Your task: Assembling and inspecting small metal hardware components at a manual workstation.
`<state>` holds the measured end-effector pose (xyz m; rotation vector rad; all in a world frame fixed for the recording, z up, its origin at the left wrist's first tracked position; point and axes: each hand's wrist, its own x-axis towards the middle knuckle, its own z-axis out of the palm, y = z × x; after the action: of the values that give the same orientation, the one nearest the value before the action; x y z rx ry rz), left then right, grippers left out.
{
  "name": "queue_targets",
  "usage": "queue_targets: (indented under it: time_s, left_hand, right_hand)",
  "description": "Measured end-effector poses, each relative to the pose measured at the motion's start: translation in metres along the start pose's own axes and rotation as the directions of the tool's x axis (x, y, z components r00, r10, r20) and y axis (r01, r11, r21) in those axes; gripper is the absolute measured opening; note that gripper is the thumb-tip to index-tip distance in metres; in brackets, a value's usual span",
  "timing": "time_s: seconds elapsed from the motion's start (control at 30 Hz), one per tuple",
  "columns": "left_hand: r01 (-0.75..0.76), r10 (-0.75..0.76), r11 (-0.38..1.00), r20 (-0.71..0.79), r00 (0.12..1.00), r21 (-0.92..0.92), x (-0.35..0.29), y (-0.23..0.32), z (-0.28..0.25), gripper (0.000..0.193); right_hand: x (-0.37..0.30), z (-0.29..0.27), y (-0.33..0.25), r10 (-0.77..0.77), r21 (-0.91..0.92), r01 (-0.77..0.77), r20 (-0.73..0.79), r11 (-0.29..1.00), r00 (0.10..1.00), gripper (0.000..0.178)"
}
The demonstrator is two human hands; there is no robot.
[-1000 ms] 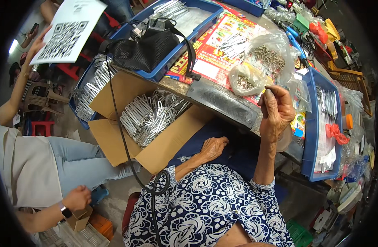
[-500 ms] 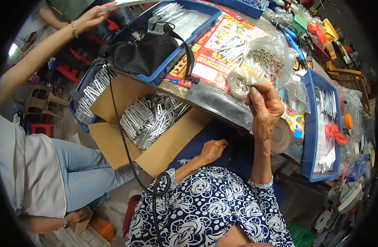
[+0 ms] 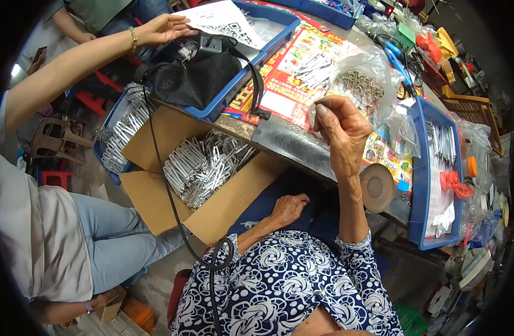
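the work table (image 3: 293, 147) has a dark, scuffed front edge, and a red and yellow printed sheet (image 3: 279, 105) covers much of its top. loose metal strips (image 3: 315, 71) lie on the sheet beside a clear plastic bag (image 3: 359, 88) of small metal pieces. the right hand (image 3: 342, 131) is raised in front of that bag, thumb pressed to curled fingers; the left hand (image 3: 289, 211) rests palm down on dark cloth, fingers loosely bent. with both palms turned away, i cannot tell whether either has hold of anything.

at the table's right end, a blue tray (image 3: 422, 238) carries more strips, a red plastic bag (image 3: 455, 185) and white scraps. a round dish (image 3: 378, 189) sits near the right forearm. at the far left corner, a black mesh bag (image 3: 198, 78) lies across another blue tray, where a co-worker's hand (image 3: 166, 28) touches a white sheet (image 3: 220, 18). below stands an open cardboard box (image 3: 229, 199) full of metal strips.

around lie a grey floor (image 3: 161, 260), a tan chair (image 3: 55, 137), a red stool (image 3: 56, 178) and, at the right, a wooden chair (image 3: 475, 109).
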<state>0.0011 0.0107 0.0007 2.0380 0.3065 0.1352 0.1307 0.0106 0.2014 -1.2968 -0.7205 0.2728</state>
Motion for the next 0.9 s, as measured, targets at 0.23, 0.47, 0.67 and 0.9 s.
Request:
queue_targets:
  time_s: [0.23, 0.47, 0.67, 0.9]
  left_hand:
    - [0.049, -0.049, 0.998, 0.012, 0.999, -0.035, 0.001, 0.003, -0.003, 0.02]
    - [0.047, -0.046, 0.998, 0.03, 0.999, -0.032, 0.003, 0.002, -0.004, 0.017]
    - [0.045, -0.044, 0.997, 0.022, 0.999, -0.063, 0.002, -0.007, -0.004, 0.016]
    - [0.079, -0.073, 0.993, 0.08, 0.994, -0.082, 0.01, -0.013, -0.006, 0.017]
  right_hand:
    - [0.033, 0.002, 0.006, 0.066, 0.036, -0.068, 0.057, 0.997, 0.996, 0.011]
    - [0.089, 0.008, 0.03, 0.021, -0.111, -0.002, 0.17, 0.994, 0.985, 0.014]
    - [0.168, 0.034, 0.059, 0.036, -0.2, 0.032, 0.325, 0.979, 0.945, 0.011]
    - [0.266, 0.072, 0.113, 0.148, -0.437, 0.105, 0.506, 0.893, 0.849, 0.022]
